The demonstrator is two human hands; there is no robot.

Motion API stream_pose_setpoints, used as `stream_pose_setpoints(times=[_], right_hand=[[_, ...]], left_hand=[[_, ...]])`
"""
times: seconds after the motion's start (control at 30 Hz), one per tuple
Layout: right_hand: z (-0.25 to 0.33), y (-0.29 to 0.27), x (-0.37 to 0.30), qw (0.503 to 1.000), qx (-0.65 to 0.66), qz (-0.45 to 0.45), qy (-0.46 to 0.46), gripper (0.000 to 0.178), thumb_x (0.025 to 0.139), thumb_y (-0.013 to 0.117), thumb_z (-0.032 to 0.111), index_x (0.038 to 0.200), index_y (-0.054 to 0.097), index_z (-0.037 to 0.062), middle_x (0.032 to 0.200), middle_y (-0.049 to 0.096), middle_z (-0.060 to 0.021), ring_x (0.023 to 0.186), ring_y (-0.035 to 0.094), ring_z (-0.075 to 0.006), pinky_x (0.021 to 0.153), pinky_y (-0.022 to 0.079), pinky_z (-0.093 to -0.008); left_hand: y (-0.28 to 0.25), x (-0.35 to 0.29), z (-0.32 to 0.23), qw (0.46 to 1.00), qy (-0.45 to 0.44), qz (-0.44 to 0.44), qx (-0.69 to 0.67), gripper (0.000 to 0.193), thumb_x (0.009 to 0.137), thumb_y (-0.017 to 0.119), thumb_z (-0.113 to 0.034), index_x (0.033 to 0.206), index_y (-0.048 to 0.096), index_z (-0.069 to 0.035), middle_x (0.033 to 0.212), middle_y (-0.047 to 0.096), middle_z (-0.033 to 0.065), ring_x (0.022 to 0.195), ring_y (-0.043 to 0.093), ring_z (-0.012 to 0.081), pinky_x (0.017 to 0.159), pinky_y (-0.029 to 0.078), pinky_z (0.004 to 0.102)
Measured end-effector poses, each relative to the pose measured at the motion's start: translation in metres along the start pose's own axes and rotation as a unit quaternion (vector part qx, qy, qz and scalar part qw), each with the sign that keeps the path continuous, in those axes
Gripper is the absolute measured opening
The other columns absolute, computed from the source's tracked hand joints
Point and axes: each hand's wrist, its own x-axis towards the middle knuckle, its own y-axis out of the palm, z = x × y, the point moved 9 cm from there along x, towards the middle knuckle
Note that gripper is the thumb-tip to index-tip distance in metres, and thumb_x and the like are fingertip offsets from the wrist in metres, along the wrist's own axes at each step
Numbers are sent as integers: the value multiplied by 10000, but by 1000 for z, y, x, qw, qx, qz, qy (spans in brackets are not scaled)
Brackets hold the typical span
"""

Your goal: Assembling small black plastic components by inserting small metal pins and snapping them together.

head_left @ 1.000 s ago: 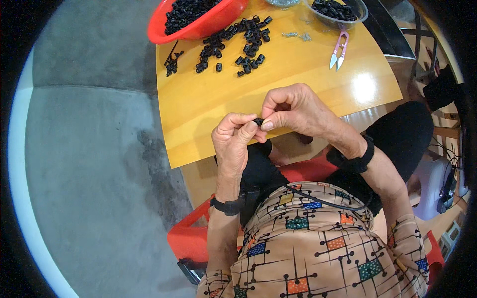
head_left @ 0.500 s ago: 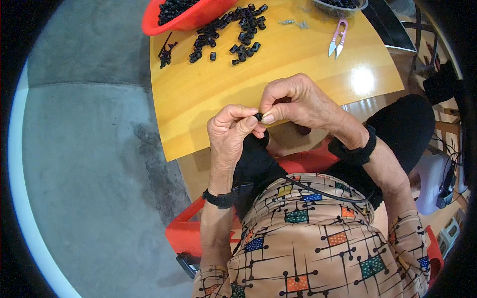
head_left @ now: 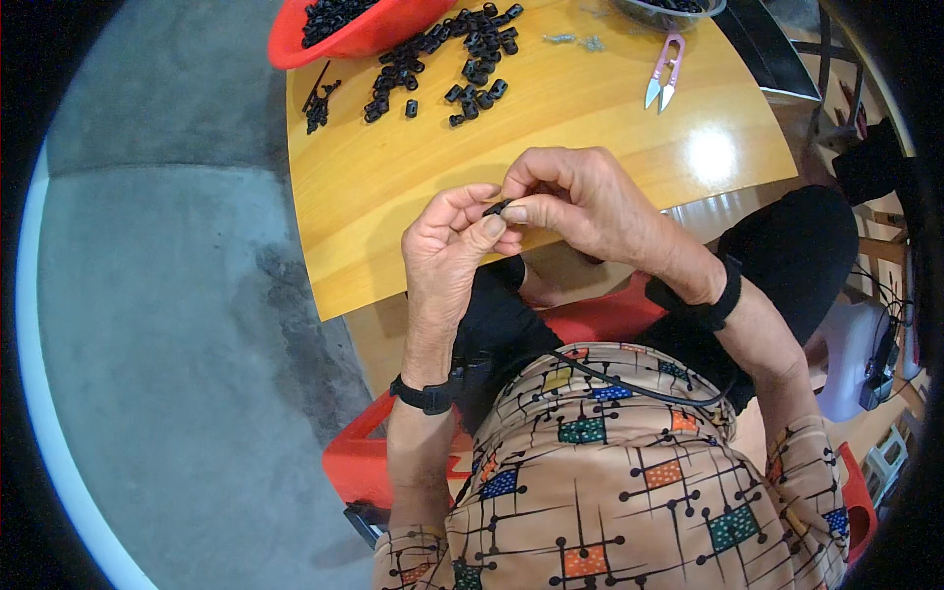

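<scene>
Between my two hands, above the table's near edge, is a small black plastic piece [head_left: 498, 208], mostly covered by fingertips. My left hand [head_left: 452, 236] pinches it between thumb and fingers. From the other side, the thumb and forefinger of my right hand [head_left: 570, 202] close on its right end. Beyond them, many loose black plastic pieces [head_left: 479, 69] of a short tubular shape lie scattered on the yellow wooden table [head_left: 383, 187]. Whether the held piece is of the same kind cannot be made out.
A red bowl [head_left: 285, 41] of black parts stands at the far left, with thin black scraps [head_left: 319, 106] beside it. Pink-handled thread snips [head_left: 667, 71], small metallic bits [head_left: 580, 41] and a clear bowl [head_left: 639, 14] of dark parts lie at the far right.
Both hands have moved slightly left and farther from my body with the black piece. My left fingers have shifted round it, and the piece now sits more tilted.
</scene>
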Motion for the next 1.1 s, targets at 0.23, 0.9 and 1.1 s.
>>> stream_pose_setpoints(times=[0.23, 0.9, 1.1], right_hand=[[0, 0, -3, 1000, 14, 14, 8, 92, 780, 645, 62, 791, 593, -14, 658, 619, -68, 629, 589, -106, 565, 469, -263], [32, 18, -45, 996, 45, 75, 1, 100, 777, 678, 66, 823, 618, 2, 680, 622, -85, 622, 617, -200, 573, 483, -281], [0, 32, -59, 929, 285, 109, 210, 104, 783, 686, 18, 879, 657, -8, 771, 647, -44, 661, 593, -82, 598, 491, -200]], left_hand=[[1, -3, 6, 999, -21, 7, 40, 148, 831, 629, 11, 972, 596, 39, 822, 655, 115, 700, 650, 147, 638, 550, 234], [15, -69, 1, 996, -53, 15, 67, 160, 856, 613, -19, 991, 562, 52, 807, 641, 113, 689, 645, 141, 615, 548, 232], [16, -75, -1, 998, -55, 29, 19, 172, 838, 615, 21, 998, 558, 49, 826, 645, 131, 721, 664, 174, 639, 573, 260]])
